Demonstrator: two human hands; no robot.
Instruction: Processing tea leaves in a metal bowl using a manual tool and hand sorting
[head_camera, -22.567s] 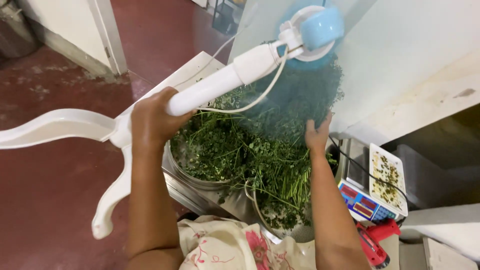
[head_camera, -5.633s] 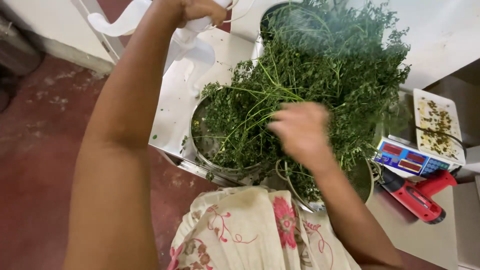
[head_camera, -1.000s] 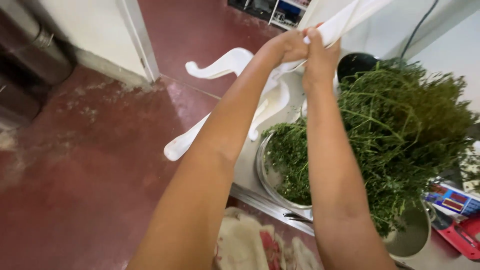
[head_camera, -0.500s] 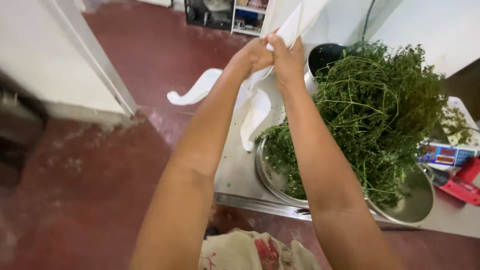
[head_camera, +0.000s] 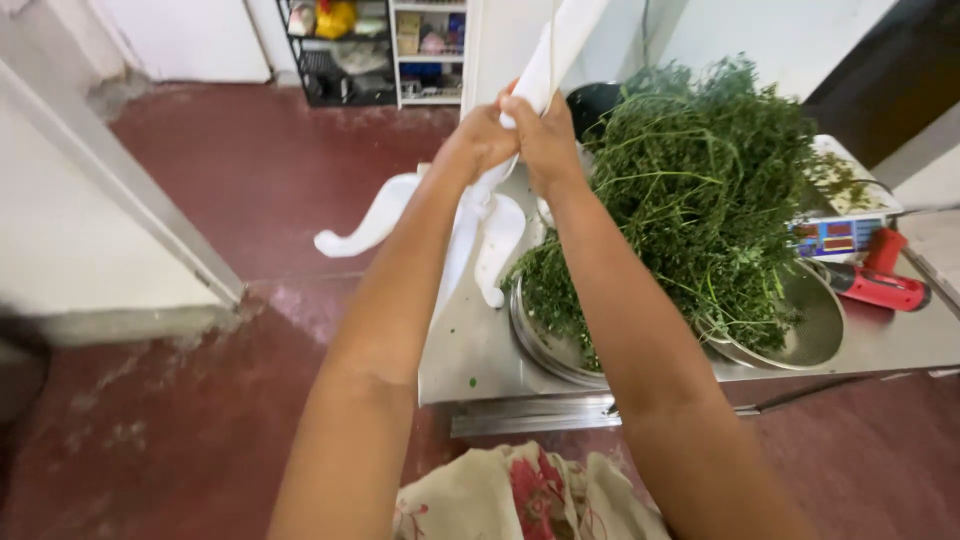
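Note:
Both my hands grip the white pole of a stand (head_camera: 545, 60) that rises out of the top of the view. My left hand (head_camera: 478, 138) and my right hand (head_camera: 540, 135) are closed on it side by side, arms stretched forward. The stand's curved white legs (head_camera: 380, 215) spread below my hands, over the table's left end. A big heap of green leafy stems (head_camera: 690, 190) fills two steel bowls (head_camera: 545, 345) just right of my hands.
The steel table (head_camera: 470, 350) holds a small scale (head_camera: 835, 235) and a red tool (head_camera: 880, 285) at its right end. A dark pot (head_camera: 590, 100) stands behind the greens. Red floor lies to the left, with a white wall (head_camera: 90, 230) and shelves (head_camera: 370, 45) at the back.
My hands stay closed on the white pole. The view has swung so the table and greens sit lower and further right, and the far shelves show more fully.

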